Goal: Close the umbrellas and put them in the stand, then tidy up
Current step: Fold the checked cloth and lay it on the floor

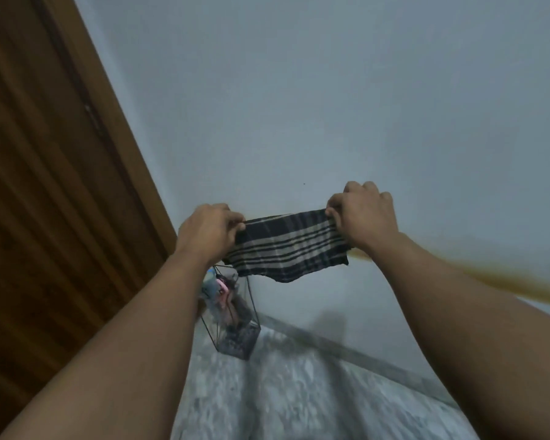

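A brown wooden door (45, 192), set in a matching frame (121, 147), fills the left side of the scene. A pale, plain wall (330, 90) is seen beside it, marked by one small dark speck (304, 183). An ochre smear (505, 282) is seen, blurred, along the wall at right. Below, a mottled grey-and-white floor (299, 392) is met by a grey skirting strip (362, 347) at the wall's foot. A soft shadow (330, 325) is cast on the wall just above the skirting.
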